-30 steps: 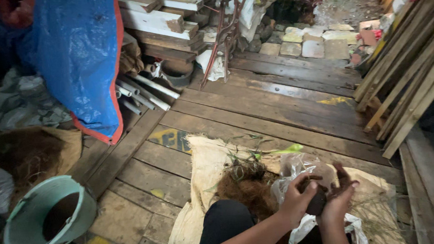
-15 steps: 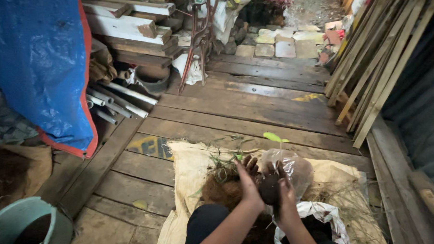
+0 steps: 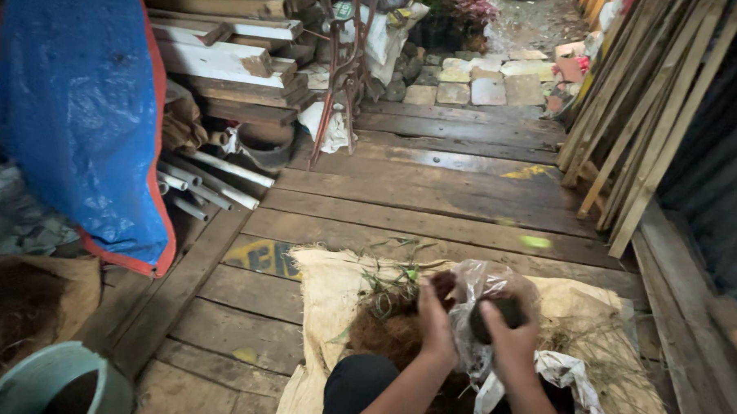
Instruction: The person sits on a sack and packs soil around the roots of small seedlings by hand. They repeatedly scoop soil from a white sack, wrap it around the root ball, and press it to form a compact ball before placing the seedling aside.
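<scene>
My left hand (image 3: 436, 317) and my right hand (image 3: 514, 339) are close together over my lap. The right hand grips a dark round clump of soil (image 3: 488, 319) that sits inside a clear plastic bag (image 3: 484, 283). My left hand holds the bag's left edge beside the clump. A blurred green leaf (image 3: 535, 242) shows just above and to the right of the bag. Under the hands lies a heap of brown fibre (image 3: 387, 333) with thin green stems (image 3: 387, 281), all on a pale sack (image 3: 330, 286) spread on the plank floor.
A teal bucket (image 3: 40, 394) with dark fill stands at the lower left beside a brown sack (image 3: 29, 296). A blue tarp (image 3: 88, 119), white pipes (image 3: 212, 180) and stacked planks (image 3: 233, 65) fill the left. Long wooden slats (image 3: 650, 99) lean at the right. Paving stones (image 3: 487, 88) lie beyond.
My hands have dropped lower and the plastic bag now covers the dark clump. The green leaf has swung to the right. The view has shifted slightly.
</scene>
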